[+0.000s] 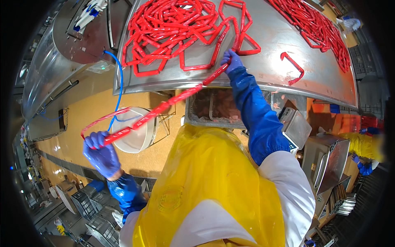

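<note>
A long chain of red sausage links (164, 105) stretches from my left hand (101, 152) up to my right hand (232, 61). My left hand, in a blue glove, grips a looped bunch of links out to the left, over the floor. Gloved in blue too, my right hand pinches the chain at the front of the steel table (267, 37), beside a big tangled heap of red links (173, 29). A short loose piece of sausage (293, 66) lies on the table to the right. I wear a yellow apron and blue sleeves.
A white bucket (133, 131) stands on the orange floor under the chain. A blue hose (119, 82) hangs by the table's left end. A tray of meat scraps (216, 107) and a scale (294, 125) sit below the table edge. Another person in yellow (364, 148) works at right.
</note>
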### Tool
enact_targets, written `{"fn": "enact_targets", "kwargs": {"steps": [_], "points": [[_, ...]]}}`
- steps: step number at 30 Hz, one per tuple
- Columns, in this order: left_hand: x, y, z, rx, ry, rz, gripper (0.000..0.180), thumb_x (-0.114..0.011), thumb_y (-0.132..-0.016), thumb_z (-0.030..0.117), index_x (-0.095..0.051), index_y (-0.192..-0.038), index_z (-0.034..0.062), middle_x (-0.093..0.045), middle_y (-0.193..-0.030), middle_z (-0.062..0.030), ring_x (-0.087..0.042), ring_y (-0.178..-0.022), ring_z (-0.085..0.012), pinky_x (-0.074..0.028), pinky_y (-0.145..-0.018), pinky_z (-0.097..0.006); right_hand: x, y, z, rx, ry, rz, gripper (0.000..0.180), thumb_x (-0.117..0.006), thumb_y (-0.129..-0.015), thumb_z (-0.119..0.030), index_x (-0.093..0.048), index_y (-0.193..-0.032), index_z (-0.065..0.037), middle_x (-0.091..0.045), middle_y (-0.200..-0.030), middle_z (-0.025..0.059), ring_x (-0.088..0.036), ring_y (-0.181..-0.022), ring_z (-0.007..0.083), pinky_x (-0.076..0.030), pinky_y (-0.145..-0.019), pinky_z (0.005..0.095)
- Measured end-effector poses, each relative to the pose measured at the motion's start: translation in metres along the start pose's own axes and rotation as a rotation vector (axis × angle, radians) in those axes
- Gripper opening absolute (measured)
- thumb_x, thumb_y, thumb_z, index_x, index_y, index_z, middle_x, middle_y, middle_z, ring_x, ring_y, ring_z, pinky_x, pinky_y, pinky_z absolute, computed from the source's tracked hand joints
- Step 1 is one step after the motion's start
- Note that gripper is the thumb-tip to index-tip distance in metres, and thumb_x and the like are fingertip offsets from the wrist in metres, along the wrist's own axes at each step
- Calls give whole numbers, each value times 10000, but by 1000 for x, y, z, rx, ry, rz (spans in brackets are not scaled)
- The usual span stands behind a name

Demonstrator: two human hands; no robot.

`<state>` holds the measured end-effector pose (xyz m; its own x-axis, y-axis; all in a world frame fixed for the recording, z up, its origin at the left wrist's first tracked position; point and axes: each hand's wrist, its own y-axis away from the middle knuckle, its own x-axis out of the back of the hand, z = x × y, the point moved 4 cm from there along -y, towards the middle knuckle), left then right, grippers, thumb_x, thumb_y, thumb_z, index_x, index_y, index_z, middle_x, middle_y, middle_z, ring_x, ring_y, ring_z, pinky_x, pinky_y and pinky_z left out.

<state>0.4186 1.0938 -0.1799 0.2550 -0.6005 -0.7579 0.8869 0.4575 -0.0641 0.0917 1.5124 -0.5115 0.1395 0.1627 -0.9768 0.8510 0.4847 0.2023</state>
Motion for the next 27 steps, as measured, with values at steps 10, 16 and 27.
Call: {"fn": "enact_targets", "kwargs": {"steps": [10, 16, 27], "points": [[149, -96, -275, 287, -29, -21, 87, -543, -913, 43, -563, -996, 25, -620, -938, -112, -622, -900, -237, -521, -894, -401, -132, 250, -32, 435, 620, 368, 342, -559, -1001, -260, -504, -1309, -122, -567, -902, 12, -526, -681, 124, -466, -600, 279], [26, -77, -501, 833, 281, -10, 178, -561, -923, 206, -582, -955, 32, -609, -1107, -169, -599, -1026, -360, -486, -974, -527, -210, 359, -67, 652, 784, 266, 407, -485, -1035, -224, -415, -1406, -71, -565, -956, 23, -532, -656, 95, -446, -574, 241], [-56, -166, -542, 698, 386, -5, 298, -525, -842, 217, -569, -1069, 29, -591, -1163, -156, -545, -1159, -376, -419, -1030, -620, -204, 434, -127, 623, 646, 286, 379, -469, -1041, -204, -426, -1361, -5, -516, -908, 19, -423, -596, 79, -367, -496, 226]]}}
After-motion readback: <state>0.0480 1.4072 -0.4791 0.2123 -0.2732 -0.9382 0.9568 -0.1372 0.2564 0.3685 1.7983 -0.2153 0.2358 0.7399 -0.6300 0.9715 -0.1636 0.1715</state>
